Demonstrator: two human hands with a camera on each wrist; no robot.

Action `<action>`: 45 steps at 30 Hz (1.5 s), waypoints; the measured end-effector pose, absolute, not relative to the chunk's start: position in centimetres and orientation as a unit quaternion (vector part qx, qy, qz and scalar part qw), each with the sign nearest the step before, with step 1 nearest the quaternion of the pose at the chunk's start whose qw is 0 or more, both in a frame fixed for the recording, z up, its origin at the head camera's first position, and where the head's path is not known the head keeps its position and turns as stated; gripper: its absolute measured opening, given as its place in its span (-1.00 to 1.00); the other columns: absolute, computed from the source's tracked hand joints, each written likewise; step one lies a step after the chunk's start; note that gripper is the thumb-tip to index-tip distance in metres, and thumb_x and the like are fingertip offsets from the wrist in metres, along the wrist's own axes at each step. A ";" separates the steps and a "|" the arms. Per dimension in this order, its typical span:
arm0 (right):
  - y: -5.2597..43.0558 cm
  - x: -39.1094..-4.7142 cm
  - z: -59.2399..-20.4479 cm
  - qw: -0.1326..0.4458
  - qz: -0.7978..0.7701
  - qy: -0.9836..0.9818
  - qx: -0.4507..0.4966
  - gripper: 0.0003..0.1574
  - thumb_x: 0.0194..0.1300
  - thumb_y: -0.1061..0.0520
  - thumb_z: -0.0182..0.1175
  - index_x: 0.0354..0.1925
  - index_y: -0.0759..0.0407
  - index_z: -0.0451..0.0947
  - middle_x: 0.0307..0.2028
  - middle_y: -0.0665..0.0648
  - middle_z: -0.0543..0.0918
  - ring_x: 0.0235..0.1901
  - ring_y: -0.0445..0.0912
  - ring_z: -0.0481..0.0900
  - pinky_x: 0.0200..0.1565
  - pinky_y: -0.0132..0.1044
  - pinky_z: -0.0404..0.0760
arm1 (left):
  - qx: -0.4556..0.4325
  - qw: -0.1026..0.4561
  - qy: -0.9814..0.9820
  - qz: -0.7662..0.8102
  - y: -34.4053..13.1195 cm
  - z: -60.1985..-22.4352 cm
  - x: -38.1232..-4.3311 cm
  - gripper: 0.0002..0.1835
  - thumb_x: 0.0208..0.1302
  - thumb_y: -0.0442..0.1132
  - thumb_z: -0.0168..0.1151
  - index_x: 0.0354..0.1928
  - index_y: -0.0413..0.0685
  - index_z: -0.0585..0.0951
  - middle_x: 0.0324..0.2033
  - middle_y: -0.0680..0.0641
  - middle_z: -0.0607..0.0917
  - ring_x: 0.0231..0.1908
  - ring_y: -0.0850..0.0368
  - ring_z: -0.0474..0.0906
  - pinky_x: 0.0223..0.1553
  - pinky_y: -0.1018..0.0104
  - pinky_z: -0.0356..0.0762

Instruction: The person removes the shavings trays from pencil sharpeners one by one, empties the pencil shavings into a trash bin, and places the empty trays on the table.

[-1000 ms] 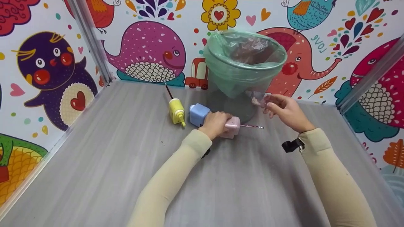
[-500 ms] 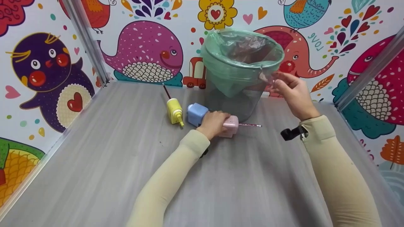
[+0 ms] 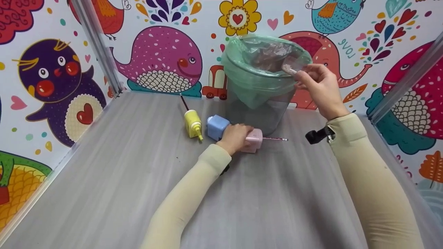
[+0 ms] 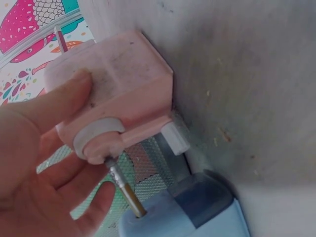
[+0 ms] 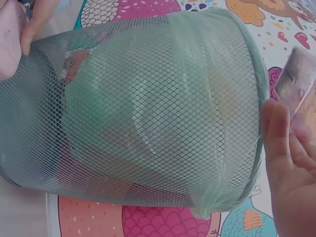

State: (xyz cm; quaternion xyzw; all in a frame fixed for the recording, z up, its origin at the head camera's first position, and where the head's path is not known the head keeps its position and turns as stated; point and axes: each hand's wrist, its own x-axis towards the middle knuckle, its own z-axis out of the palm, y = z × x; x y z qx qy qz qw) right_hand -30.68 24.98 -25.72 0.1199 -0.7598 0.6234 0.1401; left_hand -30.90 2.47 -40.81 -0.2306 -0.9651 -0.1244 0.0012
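Note:
In the head view my left hand [image 3: 237, 138] grips a pink crank pencil sharpener [image 3: 254, 140] lying on the table. A pencil [image 3: 276, 139] sticks out of its right end. The left wrist view shows its crank arm [image 4: 126, 190] and my thumb on the body. My right hand [image 3: 322, 86] pinches a small clear tray [image 3: 292, 65], which seems to hold pale shavings. The tray is tilted over the rim of a mesh wastebasket [image 3: 259, 110] lined with a green bag [image 3: 258, 77]. In the right wrist view the tray [image 5: 296, 81] is just beyond the rim.
A blue pencil sharpener [image 3: 217, 127] lies just left of my left hand. Further left is a yellow sharpener [image 3: 193, 122] with a dark pencil [image 3: 185, 102] behind it. Patterned panels [image 3: 166, 62] wall the back and sides of the grey table [image 3: 138, 166].
My right hand has risen with the clear tray from beside the wastebasket's wall to over its rim. My left hand stays on the pink sharpener.

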 end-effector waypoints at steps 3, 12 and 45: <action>24.7 -31.1 -25.5 0.152 0.607 -0.773 0.103 -0.44 0.31 -0.01 0.34 0.14 0.20 0.40 -0.23 0.02 0.66 -0.27 -0.14 0.70 -0.14 -0.50 0.67 | -0.225 -0.008 -0.966 -0.130 2.5 -40.8 -30.9 -0.48 0.33 -0.10 0.34 0.31 0.06 0.55 0.18 -0.06 0.68 0.17 0.01 0.61 0.30 -0.01 0.47; 24.4 -31.5 -24.9 0.225 0.478 -0.847 0.056 -0.35 0.27 -0.21 0.32 0.16 0.05 0.37 -0.17 -0.07 0.56 -0.16 -0.20 0.54 -0.12 -0.48 0.56 | -0.229 -0.001 -0.967 -0.112 2.6 -40.8 -30.9 -0.49 0.31 -0.09 0.36 0.29 0.08 0.57 0.15 -0.04 0.70 0.15 0.02 0.63 0.26 -0.01 0.50; 19.8 -34.9 -21.8 0.190 0.228 -0.954 0.036 -0.12 0.25 0.03 0.40 0.46 0.07 0.32 0.33 0.28 0.45 0.34 0.15 0.31 0.36 0.08 0.43 | -0.246 0.024 -0.961 -0.123 2.3 -40.9 -30.8 -0.46 0.26 -0.08 0.41 0.28 0.05 0.59 0.16 -0.05 0.70 0.15 0.01 0.64 0.21 -0.01 0.54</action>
